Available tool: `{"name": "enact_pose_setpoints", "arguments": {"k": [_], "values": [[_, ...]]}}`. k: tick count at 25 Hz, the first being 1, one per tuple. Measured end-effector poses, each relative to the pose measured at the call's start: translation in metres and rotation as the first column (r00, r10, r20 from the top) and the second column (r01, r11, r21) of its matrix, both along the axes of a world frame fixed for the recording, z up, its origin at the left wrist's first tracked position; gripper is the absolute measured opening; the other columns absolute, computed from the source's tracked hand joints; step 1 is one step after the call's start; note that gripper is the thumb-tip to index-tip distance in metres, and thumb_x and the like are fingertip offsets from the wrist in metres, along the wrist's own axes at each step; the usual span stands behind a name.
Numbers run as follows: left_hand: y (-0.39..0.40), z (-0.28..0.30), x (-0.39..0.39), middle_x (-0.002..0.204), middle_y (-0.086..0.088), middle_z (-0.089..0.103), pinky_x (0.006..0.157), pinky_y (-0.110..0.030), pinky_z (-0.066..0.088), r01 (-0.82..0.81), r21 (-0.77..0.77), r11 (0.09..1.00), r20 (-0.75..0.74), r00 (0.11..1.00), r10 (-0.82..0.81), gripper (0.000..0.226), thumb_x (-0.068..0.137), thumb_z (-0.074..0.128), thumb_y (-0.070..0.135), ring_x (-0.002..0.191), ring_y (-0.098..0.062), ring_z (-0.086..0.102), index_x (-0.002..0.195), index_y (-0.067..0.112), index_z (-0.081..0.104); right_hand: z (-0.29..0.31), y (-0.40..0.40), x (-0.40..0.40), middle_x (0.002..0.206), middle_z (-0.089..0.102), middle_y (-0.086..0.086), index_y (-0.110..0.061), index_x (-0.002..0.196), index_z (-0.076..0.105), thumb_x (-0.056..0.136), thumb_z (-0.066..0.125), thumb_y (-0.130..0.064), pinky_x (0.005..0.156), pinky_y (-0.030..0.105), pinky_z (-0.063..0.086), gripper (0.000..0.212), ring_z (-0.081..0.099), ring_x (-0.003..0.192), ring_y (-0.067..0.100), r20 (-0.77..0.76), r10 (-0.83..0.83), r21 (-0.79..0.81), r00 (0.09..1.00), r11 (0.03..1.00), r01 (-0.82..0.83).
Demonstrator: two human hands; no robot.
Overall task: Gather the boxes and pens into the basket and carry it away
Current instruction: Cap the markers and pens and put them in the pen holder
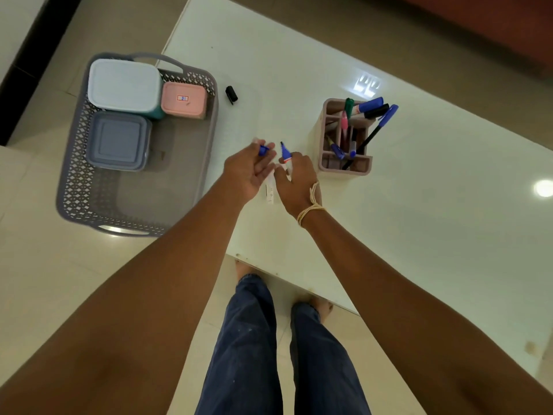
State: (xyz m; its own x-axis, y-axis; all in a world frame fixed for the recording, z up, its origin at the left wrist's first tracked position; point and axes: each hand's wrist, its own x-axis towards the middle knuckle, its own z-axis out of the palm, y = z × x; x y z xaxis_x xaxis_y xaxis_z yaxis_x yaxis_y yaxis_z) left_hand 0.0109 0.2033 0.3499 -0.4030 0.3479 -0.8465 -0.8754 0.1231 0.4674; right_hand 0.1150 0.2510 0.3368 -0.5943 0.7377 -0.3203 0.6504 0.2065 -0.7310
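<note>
A grey lattice basket (74,175) sits on the white table's left corner, holding a white-lidded box (124,85), a pink box (184,100) and a blue-grey box (119,140). My left hand (250,169) holds a blue pen cap (263,149) at its fingertips. My right hand (296,178) grips a white marker (285,154) with its blue tip bared, pointing up. Another white marker (270,191) lies on the table between the hands. A pink pen holder (344,139) to the right carries several pens.
A black cap (231,94) lies on the table (419,205) beside the basket's right wall. The table's near edge runs diagonally above my legs. A yellow thread is tied round my right wrist. Tiled floor surrounds the table.
</note>
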Motion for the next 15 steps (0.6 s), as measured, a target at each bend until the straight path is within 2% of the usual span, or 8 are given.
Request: {"name": "enact_pose_setpoints", "arguments": {"k": [2, 5, 8, 10, 12, 15], "values": [[-0.003, 0.001, -0.004, 0.102, -0.009, 0.073, 0.084, -0.031, 0.058, -0.020, 0.089, 0.996, 0.036, 0.999, 0.017, 0.022, 0.097, 0.055, 0.026, 0.096, -0.021, 0.071, 0.104, 0.007, 0.061, 0.001, -0.003, 0.007, 0.091, 0.051, 0.008, -0.003, 0.104, 0.054, 0.099, 0.041, -0.023, 0.069, 0.030, 0.040, 0.024, 0.048, 0.076, 0.018, 0.007, 0.092, 0.009, 0.996, 0.996, -0.093], [-0.006, 0.003, -0.001, 0.107, -0.009, 0.072, 0.091, -0.034, 0.055, 0.060, 0.110, 0.992, 0.007, 0.998, -0.061, 0.028, 0.097, 0.053, 0.026, 0.094, -0.021, 0.072, 0.116, 0.005, 0.058, 0.005, -0.006, 0.011, 0.086, 0.048, 0.005, -0.002, 0.101, 0.053, 0.101, 0.036, -0.021, 0.066, 0.028, 0.035, 0.026, 0.047, 0.073, 0.019, 0.025, 0.152, 0.043, 0.988, 0.987, -0.153], [-0.003, 0.009, -0.001, 0.108, -0.012, 0.071, 0.087, -0.032, 0.056, 0.175, 0.068, 0.982, -0.083, 0.982, -0.169, 0.029, 0.096, 0.056, 0.018, 0.092, -0.022, 0.072, 0.123, 0.005, 0.058, 0.007, -0.003, 0.014, 0.084, 0.047, 0.004, -0.003, 0.100, 0.054, 0.102, 0.034, -0.023, 0.065, 0.029, 0.035, 0.028, 0.047, 0.072, 0.018, 0.084, 0.185, 0.078, 0.979, 0.978, -0.192], [0.001, 0.011, 0.001, 0.112, -0.014, 0.070, 0.087, -0.031, 0.057, 0.361, -0.047, 0.931, -0.247, 0.899, -0.361, 0.030, 0.097, 0.054, 0.014, 0.099, -0.024, 0.070, 0.126, 0.007, 0.059, 0.008, 0.000, 0.014, 0.082, 0.050, 0.004, -0.003, 0.101, 0.055, 0.103, 0.034, -0.024, 0.064, 0.030, 0.037, 0.029, 0.048, 0.070, 0.018, 0.111, 0.186, 0.051, 0.976, 0.980, -0.192], [0.005, 0.014, 0.005, 0.115, -0.015, 0.069, 0.091, -0.031, 0.056, 0.470, -0.125, 0.874, -0.375, 0.793, -0.480, 0.029, 0.099, 0.050, 0.017, 0.103, -0.024, 0.069, 0.125, 0.008, 0.061, 0.012, 0.002, 0.013, 0.077, 0.052, 0.004, -0.003, 0.104, 0.055, 0.103, 0.034, -0.026, 0.063, 0.031, 0.042, 0.031, 0.049, 0.065, 0.017, 0.116, 0.166, 0.011, 0.979, 0.986, -0.169], [0.005, 0.015, 0.010, 0.117, -0.013, 0.068, 0.089, -0.031, 0.055, 0.489, -0.038, 0.871, -0.398, 0.793, -0.462, 0.030, 0.102, 0.042, 0.022, 0.102, -0.022, 0.068, 0.117, 0.008, 0.063, 0.019, 0.004, 0.012, 0.072, 0.051, 0.002, -0.002, 0.101, 0.057, 0.103, 0.034, -0.023, 0.055, 0.025, 0.038, 0.032, 0.046, 0.057, 0.011, 0.063, 0.071, -0.148, 0.996, 0.987, -0.061]]}}
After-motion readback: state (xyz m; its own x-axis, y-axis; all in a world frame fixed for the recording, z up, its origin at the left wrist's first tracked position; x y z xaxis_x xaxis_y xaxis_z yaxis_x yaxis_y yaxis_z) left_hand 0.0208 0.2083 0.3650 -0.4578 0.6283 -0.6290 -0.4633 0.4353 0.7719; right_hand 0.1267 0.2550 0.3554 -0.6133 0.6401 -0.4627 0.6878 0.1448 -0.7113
